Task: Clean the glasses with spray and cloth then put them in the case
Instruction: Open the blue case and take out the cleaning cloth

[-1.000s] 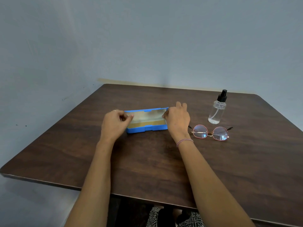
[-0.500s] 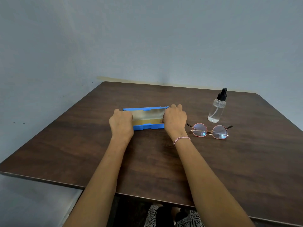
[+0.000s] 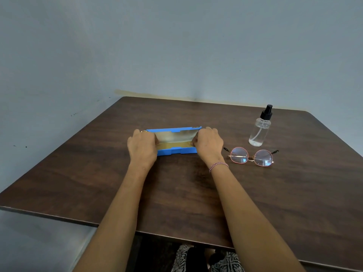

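Case (image 3: 176, 152) open on worktop (image 3: 275, 203).
Left grip (image 3: 142, 146) and right grip (image 3: 208, 143) clasp its ends; glasses (image 3: 251, 157), spray (image 3: 259, 130) beside.

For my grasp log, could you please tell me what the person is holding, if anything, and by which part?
The open blue case: the left hand grips its left end, the right hand its right end.

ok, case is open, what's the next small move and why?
Probably the right hand lets go of the blue case and reaches for the glasses. The case lies open, the left hand grips its other end, and the glasses lie untouched just right of it.
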Demonstrator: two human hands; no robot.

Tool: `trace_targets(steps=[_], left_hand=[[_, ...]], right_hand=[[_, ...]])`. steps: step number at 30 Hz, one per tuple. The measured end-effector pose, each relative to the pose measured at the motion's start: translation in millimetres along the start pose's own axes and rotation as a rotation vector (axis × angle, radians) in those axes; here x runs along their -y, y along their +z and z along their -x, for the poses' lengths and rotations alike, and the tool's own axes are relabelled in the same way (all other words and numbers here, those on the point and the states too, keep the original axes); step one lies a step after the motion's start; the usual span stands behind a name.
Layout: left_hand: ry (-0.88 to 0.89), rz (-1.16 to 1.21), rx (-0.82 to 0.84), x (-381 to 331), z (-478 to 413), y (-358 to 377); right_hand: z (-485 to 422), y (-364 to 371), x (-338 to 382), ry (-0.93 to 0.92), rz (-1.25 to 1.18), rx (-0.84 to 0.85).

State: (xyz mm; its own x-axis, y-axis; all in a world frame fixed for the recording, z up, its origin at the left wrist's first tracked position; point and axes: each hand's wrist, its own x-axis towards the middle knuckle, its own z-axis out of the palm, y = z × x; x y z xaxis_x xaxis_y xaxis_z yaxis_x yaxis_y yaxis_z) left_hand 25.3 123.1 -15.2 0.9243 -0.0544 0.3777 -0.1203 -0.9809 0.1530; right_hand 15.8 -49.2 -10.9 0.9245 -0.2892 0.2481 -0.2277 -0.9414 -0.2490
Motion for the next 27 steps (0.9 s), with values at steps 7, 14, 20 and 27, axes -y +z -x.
trace_targets(steps=[7, 14, 20, 27], left_hand=[[-0.065, 0.232, -0.022, 7.8, 2.6, -11.6], [-0.142, 0.559, 0.142, 18.5, 0.4, -17.5], [-0.121, 0.819, 0.178, 23.5, 5.9, -19.2], [-0.07, 0.84, 0.075, 16.4, 19.8, -31.3]], right_hand=[[-2.6, -12.6, -12.3, 0.071, -0.402, 0.059], [-2.7, -19.3, -24.5, 0.044, -0.623, 0.15], [10.0, -18.4, -28.4, 0.025, -0.897, 0.155], [23.2, -27.3, -35.7, -0.002, -1.138, 0.042]])
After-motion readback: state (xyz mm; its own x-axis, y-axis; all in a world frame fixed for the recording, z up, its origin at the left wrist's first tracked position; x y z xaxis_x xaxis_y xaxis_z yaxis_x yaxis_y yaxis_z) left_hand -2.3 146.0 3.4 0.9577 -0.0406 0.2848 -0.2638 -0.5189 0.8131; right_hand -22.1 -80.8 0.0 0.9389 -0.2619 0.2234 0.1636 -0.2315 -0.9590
